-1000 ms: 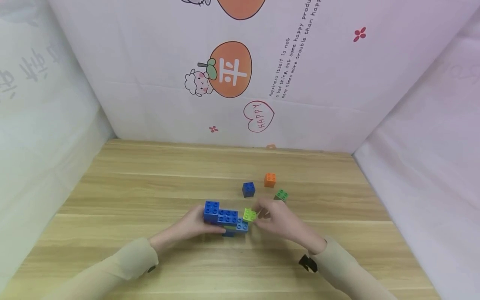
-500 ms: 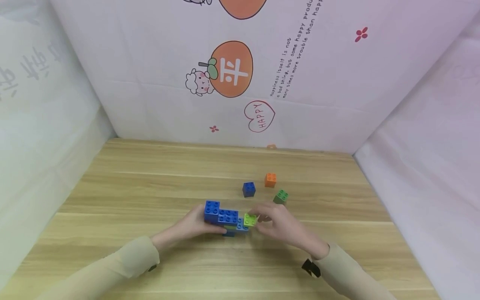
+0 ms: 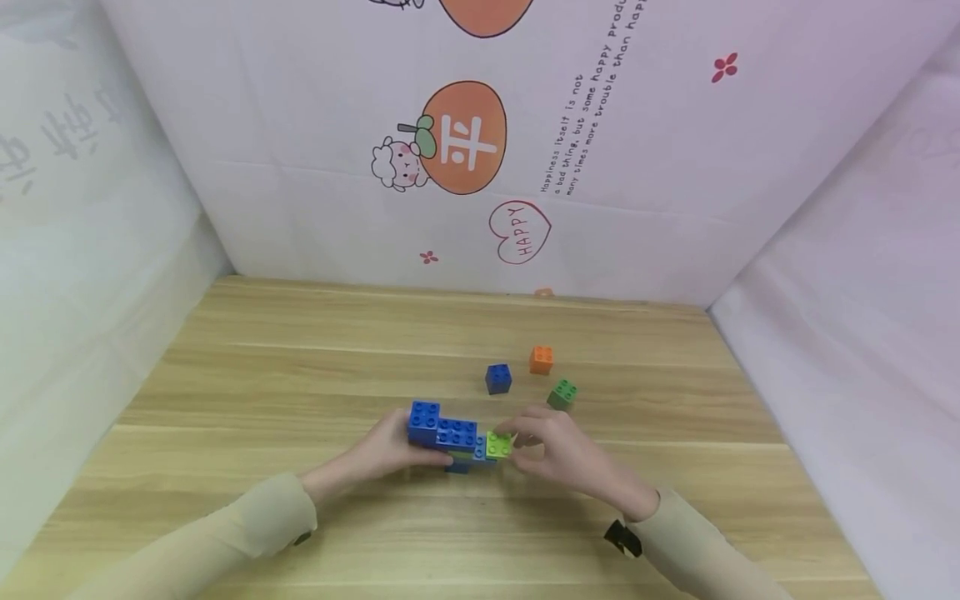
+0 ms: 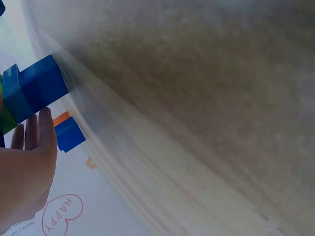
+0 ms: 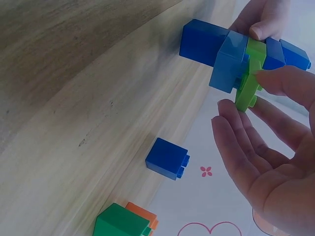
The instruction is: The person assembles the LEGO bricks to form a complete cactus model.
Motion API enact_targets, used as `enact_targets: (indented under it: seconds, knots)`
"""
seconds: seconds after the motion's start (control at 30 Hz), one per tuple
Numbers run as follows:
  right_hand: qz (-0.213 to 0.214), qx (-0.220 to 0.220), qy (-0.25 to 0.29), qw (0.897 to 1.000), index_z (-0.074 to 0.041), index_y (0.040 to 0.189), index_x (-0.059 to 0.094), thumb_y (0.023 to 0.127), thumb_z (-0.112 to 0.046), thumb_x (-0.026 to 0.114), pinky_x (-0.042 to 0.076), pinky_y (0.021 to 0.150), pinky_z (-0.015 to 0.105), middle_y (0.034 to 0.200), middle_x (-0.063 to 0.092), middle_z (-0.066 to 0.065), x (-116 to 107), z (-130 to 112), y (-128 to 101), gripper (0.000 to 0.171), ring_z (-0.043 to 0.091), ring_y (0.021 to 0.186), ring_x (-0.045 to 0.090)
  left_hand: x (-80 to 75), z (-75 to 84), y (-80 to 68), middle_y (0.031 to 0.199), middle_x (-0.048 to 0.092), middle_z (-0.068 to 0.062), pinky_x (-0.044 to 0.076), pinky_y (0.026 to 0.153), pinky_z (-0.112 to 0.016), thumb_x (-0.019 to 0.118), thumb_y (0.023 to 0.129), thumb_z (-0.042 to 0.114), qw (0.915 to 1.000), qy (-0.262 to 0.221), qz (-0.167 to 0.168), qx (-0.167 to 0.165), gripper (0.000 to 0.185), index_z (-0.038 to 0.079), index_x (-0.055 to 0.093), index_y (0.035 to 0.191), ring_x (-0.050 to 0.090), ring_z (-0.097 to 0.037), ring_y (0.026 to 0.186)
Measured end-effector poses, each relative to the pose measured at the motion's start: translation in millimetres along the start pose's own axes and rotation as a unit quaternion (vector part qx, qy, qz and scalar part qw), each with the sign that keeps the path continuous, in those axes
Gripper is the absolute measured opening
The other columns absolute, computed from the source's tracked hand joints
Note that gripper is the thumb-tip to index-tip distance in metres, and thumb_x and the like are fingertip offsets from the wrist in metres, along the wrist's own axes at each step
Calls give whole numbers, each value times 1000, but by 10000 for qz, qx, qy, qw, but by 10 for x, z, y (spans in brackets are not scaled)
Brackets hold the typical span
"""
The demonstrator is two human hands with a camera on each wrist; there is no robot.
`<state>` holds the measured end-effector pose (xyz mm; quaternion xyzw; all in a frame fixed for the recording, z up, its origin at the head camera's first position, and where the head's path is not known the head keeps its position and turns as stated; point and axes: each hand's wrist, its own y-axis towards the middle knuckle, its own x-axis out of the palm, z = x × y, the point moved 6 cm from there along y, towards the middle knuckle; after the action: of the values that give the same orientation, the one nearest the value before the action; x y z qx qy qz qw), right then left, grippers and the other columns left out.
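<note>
In the head view my left hand [image 3: 386, 450] grips a stepped build of toy building bricks [image 3: 457, 436], mostly dark blue with a lime layer, its thumb along the near side. A lighter blue brick [image 5: 230, 63] juts from the build's right end. My right hand [image 3: 558, 454] pinches a thin lime brick [image 3: 498, 445] between thumb and finger, right at the lighter blue brick's studs. The right wrist view shows this lime brick overlapping those studs, the other fingers spread below. In the left wrist view, the left fingers [image 4: 46, 129] lie against the build.
Beyond the hands stand three loose bricks: a dark blue one [image 3: 498, 379], an orange one [image 3: 541, 360] and a green one [image 3: 562, 394]. They rest on a wood-grain table [image 3: 315, 367]. White printed cloth [image 3: 637, 250] encloses the back and both sides.
The right hand has brought the lime brick toward the person and down onto the lighter blue brick's end. My left hand and the build have stayed almost still.
</note>
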<state>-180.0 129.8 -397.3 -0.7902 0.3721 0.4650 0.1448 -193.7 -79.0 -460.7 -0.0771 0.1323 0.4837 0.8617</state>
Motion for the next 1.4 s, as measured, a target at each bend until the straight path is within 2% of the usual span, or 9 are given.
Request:
enact_targets:
  seconds: [0.23, 0.33, 0.57, 0.87, 1.17, 1.4]
  knots:
    - [-69, -19, 126, 9999, -7, 117, 70, 83, -5, 75, 62, 76, 24, 111, 72, 8, 16, 9, 3, 35, 21, 89, 72, -27, 25, -17, 116, 73, -14, 52, 104, -45, 84, 78, 19, 10000, 0, 40, -26, 53, 3, 64, 123, 70, -25, 108]
    - [-65, -25, 144, 9999, -7, 117, 70, 82, -5, 75, 62, 76, 25, 111, 72, 8, 17, 14, 1, 35, 22, 89, 72, -35, 26, -19, 115, 74, -13, 52, 103, -47, 84, 78, 21, 10000, 41, 63, -47, 52, 4, 65, 123, 70, -24, 107]
    - [-64, 118, 135, 9998, -8, 117, 70, 82, -5, 75, 60, 76, 18, 111, 72, 7, 29, 34, -4, 35, 21, 89, 71, -32, 31, -15, 113, 74, -12, 54, 101, -42, 83, 79, 21, 9999, 74, 79, -64, 48, 4, 66, 121, 71, -22, 104]
    - [-99, 229, 231, 9994, -8, 116, 70, 81, -4, 74, 59, 76, 16, 111, 72, 8, 57, 48, 0, 35, 19, 87, 71, -28, 40, -33, 112, 74, -14, 56, 93, -22, 82, 80, 19, 9999, -1, 108, -105, 47, 3, 65, 120, 71, -21, 102]
    - [-220, 436, 137, 9987, -11, 110, 71, 79, -6, 75, 59, 70, 20, 108, 74, 6, 62, 50, 31, 32, 12, 82, 68, -32, 35, -34, 109, 75, -14, 56, 90, -20, 82, 79, 19, 9998, 38, 149, -95, 43, 2, 67, 116, 71, -19, 99]
    - [-265, 568, 300, 9976, -9, 109, 71, 79, -6, 75, 57, 67, 16, 105, 75, 6, 65, 58, 54, 31, 11, 79, 68, -36, 44, -39, 108, 75, -13, 56, 90, -20, 82, 79, 19, 9998, 44, 158, -122, 41, 2, 68, 114, 71, -19, 98]
